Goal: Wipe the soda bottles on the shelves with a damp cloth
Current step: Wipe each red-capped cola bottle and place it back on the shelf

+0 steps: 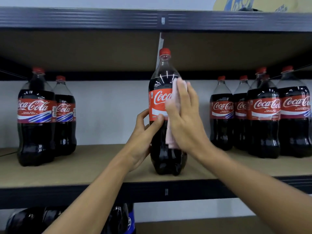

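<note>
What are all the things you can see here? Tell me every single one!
middle shelf: one, brown board with dark front rail, across the view
centre bottle: one, dark cola, red cap and label, upright at the middle shelf's front
left bottles: two, same colours, middle shelf, far left
right bottles: about five, same colours, crowded at the right
lower bottles: count unclear, dark, one with a blue label, under the middle shelf
cloth: one, pale pink, against the centre bottle
box: one, yellowish with blue print, top right
left hand: grips the centre bottle
right hand: flat, presses the cloth
</note>
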Tool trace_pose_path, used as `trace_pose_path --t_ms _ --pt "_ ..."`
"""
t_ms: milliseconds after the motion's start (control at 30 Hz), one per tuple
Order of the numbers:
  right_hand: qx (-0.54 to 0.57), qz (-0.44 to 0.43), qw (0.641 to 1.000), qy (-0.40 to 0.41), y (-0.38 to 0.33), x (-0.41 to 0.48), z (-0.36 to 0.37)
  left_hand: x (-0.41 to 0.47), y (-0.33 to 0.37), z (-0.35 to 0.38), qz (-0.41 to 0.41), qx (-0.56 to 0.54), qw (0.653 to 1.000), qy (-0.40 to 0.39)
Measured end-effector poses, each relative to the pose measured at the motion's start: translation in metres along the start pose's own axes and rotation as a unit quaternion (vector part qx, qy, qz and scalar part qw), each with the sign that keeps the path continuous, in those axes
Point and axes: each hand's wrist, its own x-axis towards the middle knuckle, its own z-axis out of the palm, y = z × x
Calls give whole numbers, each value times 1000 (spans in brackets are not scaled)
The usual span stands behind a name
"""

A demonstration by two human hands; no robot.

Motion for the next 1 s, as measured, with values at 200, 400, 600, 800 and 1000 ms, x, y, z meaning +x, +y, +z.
trace_pose_path --t_ms 200,400,600,800,1000 --pt "-9 0 999 30 -11 60 -9 2 -3 -2 12 51 998 19" --pt "-59 -69 996 -10 12 -31 8 2 -2 -6 39 58 996 52" --pt "-36 -42 998 -39 10 -30 5 2 5 -10 29 70 996 44" --pt "71 18 997 23 -16 65 -4 4 11 -6 47 135 987 70" --pt "7 -35 999 30 -4 16 5 1 11 -9 85 169 979 80"
